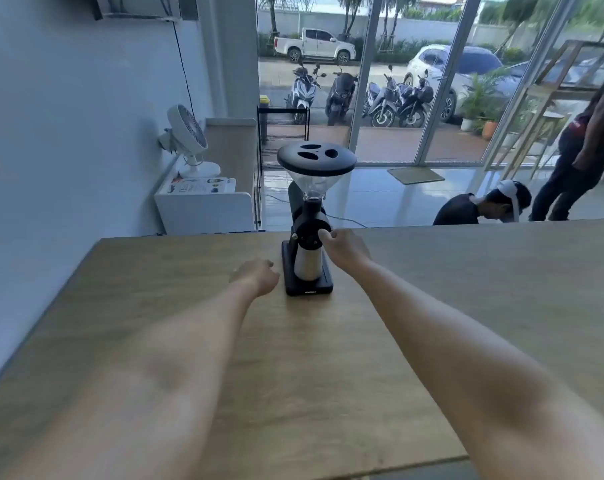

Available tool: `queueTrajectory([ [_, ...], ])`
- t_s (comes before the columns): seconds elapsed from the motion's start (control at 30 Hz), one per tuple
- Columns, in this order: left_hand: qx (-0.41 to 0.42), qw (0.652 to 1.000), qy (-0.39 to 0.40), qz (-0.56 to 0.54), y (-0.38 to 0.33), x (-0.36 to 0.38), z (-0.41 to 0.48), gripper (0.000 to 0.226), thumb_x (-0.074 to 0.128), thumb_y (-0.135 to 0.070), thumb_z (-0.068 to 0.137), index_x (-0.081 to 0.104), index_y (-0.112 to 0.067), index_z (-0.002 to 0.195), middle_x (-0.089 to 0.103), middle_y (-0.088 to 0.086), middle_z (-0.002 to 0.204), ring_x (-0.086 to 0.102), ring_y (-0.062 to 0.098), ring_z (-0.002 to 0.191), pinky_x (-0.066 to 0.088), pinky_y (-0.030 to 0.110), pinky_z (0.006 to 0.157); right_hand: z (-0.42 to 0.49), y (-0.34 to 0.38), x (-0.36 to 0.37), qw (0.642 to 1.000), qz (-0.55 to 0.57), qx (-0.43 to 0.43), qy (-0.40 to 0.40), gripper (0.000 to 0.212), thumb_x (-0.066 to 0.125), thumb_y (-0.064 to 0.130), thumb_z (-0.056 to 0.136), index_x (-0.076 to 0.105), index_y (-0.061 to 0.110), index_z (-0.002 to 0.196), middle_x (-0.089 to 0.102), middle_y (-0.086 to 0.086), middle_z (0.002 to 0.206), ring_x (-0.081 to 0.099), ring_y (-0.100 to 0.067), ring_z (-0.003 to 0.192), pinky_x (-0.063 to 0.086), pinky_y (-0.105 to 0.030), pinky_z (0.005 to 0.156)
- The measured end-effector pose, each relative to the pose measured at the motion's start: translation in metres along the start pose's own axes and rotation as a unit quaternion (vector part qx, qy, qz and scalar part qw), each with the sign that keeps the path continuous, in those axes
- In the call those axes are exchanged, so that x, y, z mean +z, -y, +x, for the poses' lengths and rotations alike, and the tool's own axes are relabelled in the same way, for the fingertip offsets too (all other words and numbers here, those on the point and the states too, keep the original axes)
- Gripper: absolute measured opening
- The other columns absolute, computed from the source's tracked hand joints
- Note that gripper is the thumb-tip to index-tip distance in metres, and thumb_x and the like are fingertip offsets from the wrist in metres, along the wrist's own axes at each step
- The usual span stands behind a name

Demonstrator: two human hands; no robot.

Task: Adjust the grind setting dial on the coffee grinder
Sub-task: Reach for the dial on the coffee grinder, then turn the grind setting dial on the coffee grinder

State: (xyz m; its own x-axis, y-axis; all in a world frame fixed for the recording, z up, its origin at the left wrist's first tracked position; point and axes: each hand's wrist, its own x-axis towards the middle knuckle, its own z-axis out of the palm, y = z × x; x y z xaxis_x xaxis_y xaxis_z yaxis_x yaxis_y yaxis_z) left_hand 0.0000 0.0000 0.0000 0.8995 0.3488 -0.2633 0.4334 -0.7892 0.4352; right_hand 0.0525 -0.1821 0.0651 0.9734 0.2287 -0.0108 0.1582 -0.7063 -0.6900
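A black coffee grinder [309, 216] stands near the far edge of a wooden table [467, 289]. It has a clear funnel hopper under a black lid [316, 158], a round black dial [307, 234] on its front, and a white grounds cup [307, 266] on its black base. My right hand [344, 249] reaches in from the right, and its fingertips pinch the right edge of the dial. My left hand [257, 277] rests loosely curled on the table just left of the base, holding nothing.
A white fan [188, 140] stands on a white cabinet [203, 211] beyond the table's far left. One person crouches [484, 209] and another stands [584, 147] on the floor behind the table at the right. Glass doors show parked motorbikes and cars.
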Motion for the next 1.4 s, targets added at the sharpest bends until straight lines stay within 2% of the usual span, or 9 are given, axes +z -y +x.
queueTrajectory([
  [0.13, -0.023, 1.000, 0.003, 0.018, 0.002, 0.016, 0.010, 0.054, 0.038, -0.046, 0.101, 0.038, -0.026, 0.151, 0.046, 0.004, 0.153, 0.040, 0.031, 0.141, 0.031, 0.044, 0.115, 0.010, -0.002, 0.009, 1.000, 0.006, 0.024, 0.008, 0.048, 0.043, 0.048, 0.095, 0.043, 0.013, 0.061, 0.051, -0.004, 0.062, 0.050, -0.025, 0.061, 0.031, -0.035, 0.053],
  [0.27, -0.026, 0.999, -0.017, 0.043, 0.004, 0.038, 0.025, 0.062, 0.032, -0.057, 0.100, 0.035, -0.025, 0.153, 0.043, 0.002, 0.154, 0.026, 0.026, 0.148, 0.013, 0.052, 0.118, 0.021, -0.007, 0.015, 0.999, 0.043, 0.019, 0.016, 0.047, 0.046, 0.047, 0.093, 0.043, 0.013, 0.061, 0.050, -0.004, 0.063, 0.048, -0.023, 0.061, 0.032, -0.035, 0.056],
  [0.43, -0.012, 0.999, -0.010, 0.033, 0.011, 0.070, 0.043, 0.068, 0.026, -0.061, 0.099, 0.011, -0.033, 0.158, 0.014, 0.001, 0.167, 0.000, 0.027, 0.154, -0.001, 0.056, 0.121, 0.036, -0.020, 0.030, 0.993, 0.115, 0.032, 0.014, 0.053, 0.050, 0.054, 0.084, 0.064, 0.005, 0.071, 0.073, -0.012, 0.076, 0.068, -0.028, 0.073, 0.052, -0.039, 0.068],
  [0.5, -0.021, 0.999, -0.001, 0.034, 0.013, 0.079, 0.045, 0.069, 0.024, -0.063, 0.098, 0.005, -0.034, 0.158, 0.008, 0.002, 0.168, -0.003, 0.026, 0.154, -0.002, 0.054, 0.122, 0.040, -0.024, 0.034, 0.986, 0.160, 0.048, 0.020, 0.049, 0.053, 0.053, 0.083, 0.068, 0.007, 0.075, 0.075, -0.009, 0.071, 0.072, -0.027, 0.071, 0.056, -0.043, 0.072],
  [0.63, -0.031, 0.999, -0.024, 0.024, 0.018, 0.095, 0.051, 0.073, 0.019, -0.068, 0.096, 0.000, -0.034, 0.158, 0.005, 0.001, 0.168, -0.005, 0.023, 0.154, -0.004, 0.053, 0.123, 0.044, -0.028, 0.039, 0.965, 0.241, 0.089, 0.050, 0.041, 0.059, 0.050, 0.088, 0.069, 0.011, 0.083, 0.075, -0.007, 0.070, 0.066, -0.019, 0.057, 0.049, -0.029, 0.058],
  [0.77, -0.031, 0.997, -0.031, 0.068, 0.020, 0.104, 0.057, 0.075, 0.007, -0.071, 0.094, -0.004, -0.032, 0.158, -0.005, 0.000, 0.168, -0.013, 0.023, 0.153, -0.006, 0.054, 0.122, 0.042, -0.026, 0.041, 0.927, 0.342, 0.126, 0.090, 0.042, 0.059, 0.042, 0.094, 0.070, 0.002, 0.096, 0.072, -0.013, 0.075, 0.065, -0.014, 0.047, 0.046, -0.018, 0.043],
  [1.0, -0.022, 0.992, -0.073, 0.101, 0.024, 0.119, 0.056, 0.075, -0.006, -0.070, 0.091, -0.001, -0.036, 0.158, -0.010, -0.001, 0.167, -0.017, 0.022, 0.152, -0.010, 0.052, 0.122, 0.044, -0.037, 0.052, 0.884, 0.425, 0.119, 0.157, 0.048, 0.056, 0.051, 0.093, 0.071, 0.006, 0.098, 0.076, -0.005, 0.075, 0.068, -0.018, 0.065, 0.052, -0.032, 0.065],
  [1.27, -0.028, 0.989, -0.091, 0.109, 0.024, 0.121, 0.063, 0.074, -0.003, -0.071, 0.091, 0.004, -0.038, 0.157, -0.006, -0.002, 0.168, -0.013, 0.022, 0.153, -0.007, 0.051, 0.122, 0.042, -0.041, 0.056, 0.809, 0.536, 0.132, 0.202, 0.050, 0.048, 0.048, 0.097, 0.070, 0.004, 0.111, 0.072, -0.007, 0.082, 0.066, -0.017, 0.068, 0.051, -0.029, 0.064],
  [1.4, -0.031, 0.989, -0.093, 0.112, 0.024, 0.121, 0.066, 0.073, -0.002, -0.071, 0.092, 0.004, -0.038, 0.157, -0.005, -0.002, 0.168, -0.013, 0.021, 0.153, -0.006, 0.051, 0.122, 0.044, -0.041, 0.057, 0.807, 0.540, 0.131, 0.197, 0.048, 0.050, 0.047, 0.097, 0.071, 0.005, 0.108, 0.072, -0.006, 0.082, 0.065, -0.016, 0.068, 0.051, -0.028, 0.064],
])
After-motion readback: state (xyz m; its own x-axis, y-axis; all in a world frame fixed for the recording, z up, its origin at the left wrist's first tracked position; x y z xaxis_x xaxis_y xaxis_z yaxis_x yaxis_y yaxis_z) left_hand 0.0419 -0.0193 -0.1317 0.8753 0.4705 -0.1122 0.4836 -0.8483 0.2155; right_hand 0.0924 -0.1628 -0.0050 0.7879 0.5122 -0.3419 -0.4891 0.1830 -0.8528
